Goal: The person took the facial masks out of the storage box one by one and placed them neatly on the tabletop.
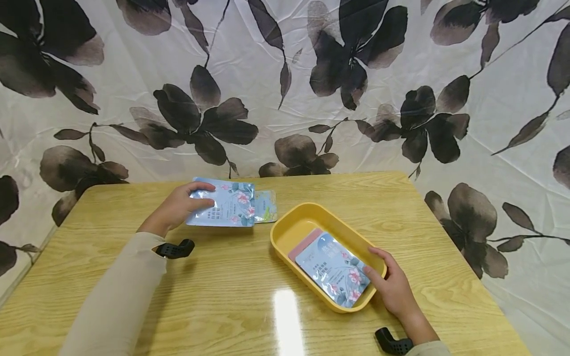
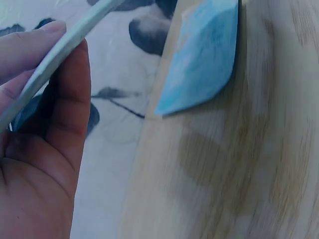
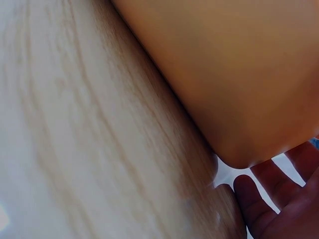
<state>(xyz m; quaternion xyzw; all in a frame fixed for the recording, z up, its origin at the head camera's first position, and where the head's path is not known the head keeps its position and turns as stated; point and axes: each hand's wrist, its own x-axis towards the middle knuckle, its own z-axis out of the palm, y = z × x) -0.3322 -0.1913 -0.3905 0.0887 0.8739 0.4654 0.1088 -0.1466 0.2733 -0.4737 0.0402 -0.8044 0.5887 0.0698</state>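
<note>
Between thumb and fingers, my left hand (image 1: pixel 178 205) pinches a blue floral face mask packet (image 1: pixel 233 207) near the table's far side. Its thin edge shows at the upper left of the left wrist view. Partly behind it, a second light-blue packet (image 1: pixel 266 207) lies on the table. My right hand (image 1: pixel 394 287) grips the near right end of a yellow plastic bin (image 1: pixel 311 217), thumb over the rim, fingers along the outside wall. Inside the bin, another blue floral packet (image 1: pixel 331 267) overlaps a pink packet (image 1: pixel 304 243), which is mostly hidden.
The wood-grain table (image 1: pixel 222 296) ends at a far edge against a white cloth (image 1: pixel 276 123) with dark flowers. Black wrist cameras (image 1: pixel 175 248) are worn on both wrists. Light glares off the tabletop in front of the bin.
</note>
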